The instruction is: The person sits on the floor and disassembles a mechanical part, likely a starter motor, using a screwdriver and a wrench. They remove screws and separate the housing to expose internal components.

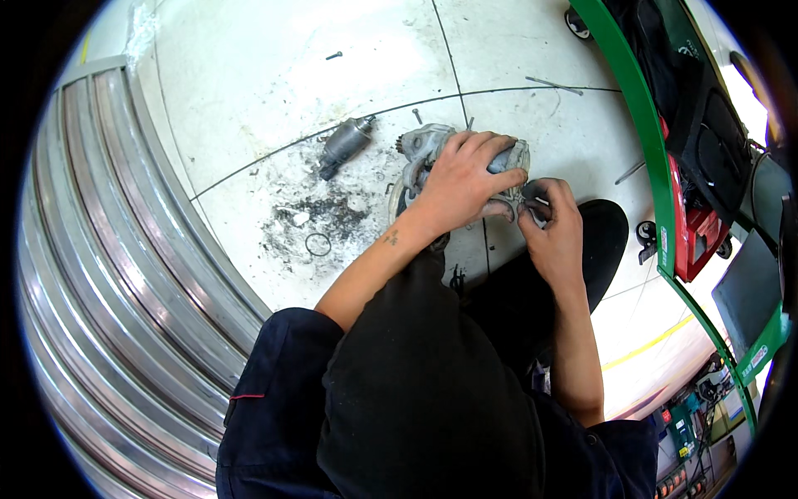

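Observation:
A grey cast-metal motor housing (428, 140) rests on the floor in front of me, with a small toothed gear (401, 145) at its left end. My left hand (464, 179) lies over the housing, fingers wrapped round its top and thumb toward its right end. At that right end my right hand (559, 229) is closed in a pinch. Whatever is between its fingertips is too small and covered to name. To the left of the housing lies a dark metal cylinder (347, 143), apart from it. A thin dark ring (317, 244) sits on the greasy patch of floor nearer me.
Loose bolts (334, 56) and a thin rod (554, 86) lie on the tiles farther off; another short rod (629, 172) is at the right. A ribbed metal panel (125, 249) borders the left. A green-framed rack (644, 108) on casters curves along the right side.

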`<action>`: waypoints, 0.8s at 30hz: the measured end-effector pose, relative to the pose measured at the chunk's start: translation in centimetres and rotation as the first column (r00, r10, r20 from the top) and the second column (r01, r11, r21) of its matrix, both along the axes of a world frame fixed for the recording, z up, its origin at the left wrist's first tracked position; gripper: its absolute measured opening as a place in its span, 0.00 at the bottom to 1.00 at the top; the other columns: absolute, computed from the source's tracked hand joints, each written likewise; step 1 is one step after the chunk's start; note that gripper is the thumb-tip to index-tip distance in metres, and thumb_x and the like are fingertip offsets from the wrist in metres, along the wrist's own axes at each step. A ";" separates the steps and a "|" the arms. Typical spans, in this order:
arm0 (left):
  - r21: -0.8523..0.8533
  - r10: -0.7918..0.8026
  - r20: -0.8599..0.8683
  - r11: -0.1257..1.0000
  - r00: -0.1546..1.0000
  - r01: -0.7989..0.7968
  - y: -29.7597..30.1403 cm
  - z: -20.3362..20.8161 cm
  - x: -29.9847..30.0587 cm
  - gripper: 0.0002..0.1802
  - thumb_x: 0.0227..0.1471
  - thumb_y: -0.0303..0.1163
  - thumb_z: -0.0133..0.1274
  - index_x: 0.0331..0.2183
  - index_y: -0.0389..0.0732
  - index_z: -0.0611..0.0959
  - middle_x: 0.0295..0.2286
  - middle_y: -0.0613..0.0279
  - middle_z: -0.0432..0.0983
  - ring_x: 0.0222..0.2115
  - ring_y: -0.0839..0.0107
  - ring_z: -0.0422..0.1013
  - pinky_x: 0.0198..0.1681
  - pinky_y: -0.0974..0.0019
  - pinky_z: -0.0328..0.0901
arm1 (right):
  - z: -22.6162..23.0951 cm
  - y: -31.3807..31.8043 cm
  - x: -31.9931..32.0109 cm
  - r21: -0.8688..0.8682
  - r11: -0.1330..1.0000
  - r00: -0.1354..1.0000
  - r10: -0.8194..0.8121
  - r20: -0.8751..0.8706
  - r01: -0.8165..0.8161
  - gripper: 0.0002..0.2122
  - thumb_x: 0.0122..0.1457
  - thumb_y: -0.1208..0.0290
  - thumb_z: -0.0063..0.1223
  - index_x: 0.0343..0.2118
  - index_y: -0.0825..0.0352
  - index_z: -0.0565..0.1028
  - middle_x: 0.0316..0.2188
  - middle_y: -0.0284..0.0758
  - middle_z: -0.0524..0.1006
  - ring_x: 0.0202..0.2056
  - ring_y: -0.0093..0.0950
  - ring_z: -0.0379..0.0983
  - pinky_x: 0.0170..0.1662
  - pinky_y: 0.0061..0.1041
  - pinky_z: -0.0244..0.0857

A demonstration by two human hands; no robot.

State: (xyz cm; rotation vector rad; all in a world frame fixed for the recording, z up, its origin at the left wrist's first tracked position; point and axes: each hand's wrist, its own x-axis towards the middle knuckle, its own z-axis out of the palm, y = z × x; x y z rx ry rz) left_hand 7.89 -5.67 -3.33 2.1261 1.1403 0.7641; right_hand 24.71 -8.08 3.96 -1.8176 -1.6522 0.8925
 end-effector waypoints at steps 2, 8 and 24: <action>0.001 0.000 -0.005 1.000 1.000 0.000 0.0 -0.1 0.1 0.31 0.32 0.41 0.73 0.45 0.56 0.83 0.54 0.55 0.73 0.57 0.53 0.66 0.60 0.47 0.58 | 0.3 0.1 0.2 -0.235 0.969 0.996 -0.063 0.059 0.075 0.07 0.64 0.74 0.56 0.38 0.75 0.77 0.27 0.40 0.79 0.28 0.25 0.78 0.34 0.25 0.71; -0.022 -0.012 0.034 1.000 0.999 0.013 0.1 -0.1 0.0 0.33 0.31 0.38 0.74 0.46 0.54 0.84 0.56 0.52 0.71 0.58 0.48 0.65 0.61 0.44 0.58 | 0.2 -0.1 0.7 -0.342 0.939 0.996 0.044 0.074 -0.016 0.09 0.65 0.72 0.57 0.41 0.74 0.76 0.31 0.41 0.80 0.29 0.27 0.78 0.36 0.25 0.72; -0.025 -0.004 0.022 1.000 1.000 0.005 0.0 -0.1 0.2 0.33 0.31 0.39 0.74 0.45 0.54 0.84 0.57 0.52 0.70 0.58 0.48 0.65 0.61 0.45 0.58 | 0.1 -0.5 0.3 -0.296 0.954 0.999 -0.039 0.038 0.048 0.09 0.62 0.74 0.58 0.41 0.74 0.75 0.33 0.45 0.79 0.32 0.38 0.78 0.38 0.32 0.71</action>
